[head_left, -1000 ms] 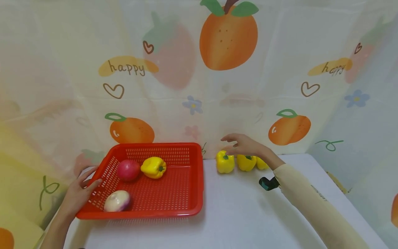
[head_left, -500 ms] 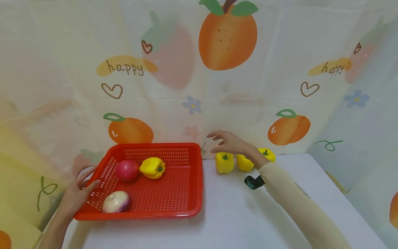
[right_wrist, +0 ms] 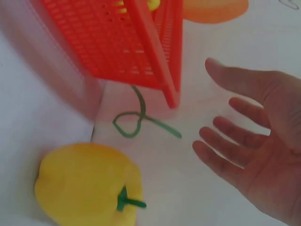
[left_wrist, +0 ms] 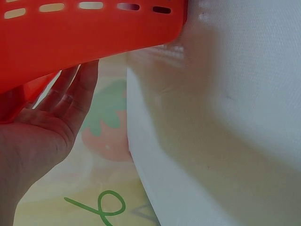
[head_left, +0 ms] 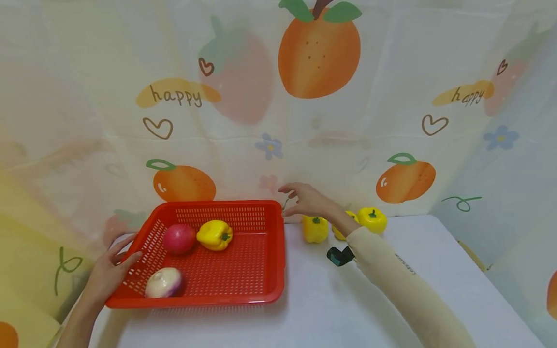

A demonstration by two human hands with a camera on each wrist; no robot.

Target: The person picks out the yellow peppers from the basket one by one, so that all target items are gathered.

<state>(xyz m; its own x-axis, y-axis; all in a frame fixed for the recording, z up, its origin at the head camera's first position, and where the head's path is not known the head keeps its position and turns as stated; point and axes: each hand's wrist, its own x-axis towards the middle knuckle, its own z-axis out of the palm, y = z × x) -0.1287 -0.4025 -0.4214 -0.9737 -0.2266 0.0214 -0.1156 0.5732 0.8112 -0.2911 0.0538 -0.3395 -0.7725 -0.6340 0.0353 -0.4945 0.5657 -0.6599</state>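
Note:
At the left, my left hand (head_left: 108, 273) holds the left rim of a red plastic basket (head_left: 278, 290), thumb over the edge; in the left wrist view its fingers (left_wrist: 87, 89) lie against the outer wall. Inside the basket are a round pinkish-red fruit (head_left: 179, 239), a yellow bell pepper (head_left: 215, 235) and a white-and-purple, turnip-like vegetable (head_left: 164, 282). My right hand (head_left: 306, 200) hovers near the basket's back right corner with relaxed, spread fingers and nothing in them. Below it stands one yellow pepper (head_left: 315, 229); a second pepper (head_left: 339, 233) is partly hidden by the forearm, beside a third pepper (head_left: 372, 220).
A white-covered table (head_left: 322, 309) bears everything. Close behind the basket and peppers hangs a fruit-printed curtain (head_left: 348, 121), which also runs along both sides. A dark wrist-worn device (head_left: 338, 256) sits under the right sleeve.
My right hand has moved left from over the peppers toward the basket's corner, uncovering the rightmost pepper. The left hand and basket have stayed put.

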